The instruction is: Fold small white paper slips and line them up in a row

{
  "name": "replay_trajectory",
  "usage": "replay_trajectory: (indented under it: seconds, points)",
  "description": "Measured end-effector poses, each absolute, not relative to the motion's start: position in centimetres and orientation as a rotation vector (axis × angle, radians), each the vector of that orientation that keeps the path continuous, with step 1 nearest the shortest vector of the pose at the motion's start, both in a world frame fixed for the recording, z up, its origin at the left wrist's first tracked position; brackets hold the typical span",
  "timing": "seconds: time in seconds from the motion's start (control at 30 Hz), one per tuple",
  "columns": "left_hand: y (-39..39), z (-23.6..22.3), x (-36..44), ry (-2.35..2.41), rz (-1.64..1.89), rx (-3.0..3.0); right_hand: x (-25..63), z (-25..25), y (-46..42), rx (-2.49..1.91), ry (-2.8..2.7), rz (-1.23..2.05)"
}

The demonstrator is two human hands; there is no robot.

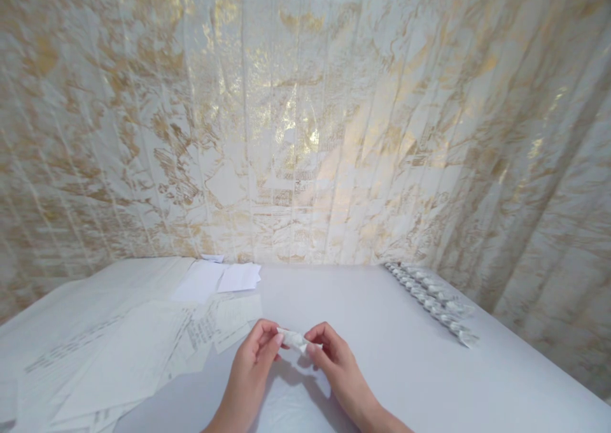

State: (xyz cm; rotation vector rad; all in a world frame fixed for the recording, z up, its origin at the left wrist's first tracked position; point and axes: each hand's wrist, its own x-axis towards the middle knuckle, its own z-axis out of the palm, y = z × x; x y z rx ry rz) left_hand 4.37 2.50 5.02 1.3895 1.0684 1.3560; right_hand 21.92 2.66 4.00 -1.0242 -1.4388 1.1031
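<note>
A small white paper twist (293,339), crumpled and bulging at the middle, is stretched between my two hands above the table. My left hand (254,363) pinches its left end between thumb and fingers. The other end sits in the pinch of my right hand (338,364). Whatever the paper wraps, if anything, is hidden. Below my hands, a pale, wrinkled sheet (296,411) lies at the near edge of the view.
Printed paper sheets (124,350) spread over the left of the white table (324,293). Two small stacks of blank white paper (238,277) lie farther back. Rows of similar whitish twists (432,299) line the right side. A gold-patterned curtain (296,134) hangs behind.
</note>
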Motion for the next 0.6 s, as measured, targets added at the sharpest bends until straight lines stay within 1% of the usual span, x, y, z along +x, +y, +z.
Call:
replay_trajectory:
  seconds: [0.17,0.3,0.47,0.6]
  points:
    - [1.9,4.8,4.2,1.121,1.287,1.546,21.6,4.3,2.0,-1.064,-1.568,1.105]
    - [1.8,4.9,4.3,1.112,1.263,1.530,21.7,4.0,2.3,-1.120,-1.567,1.042]
    - [2.1,5.7,4.2,1.083,1.051,1.732,21.9,3.9,2.3,-1.168,-1.635,0.953]
    - [2.3,6.3,4.3,1.158,1.068,1.782,21.7,4.3,2.3,-1.232,-1.687,0.925]
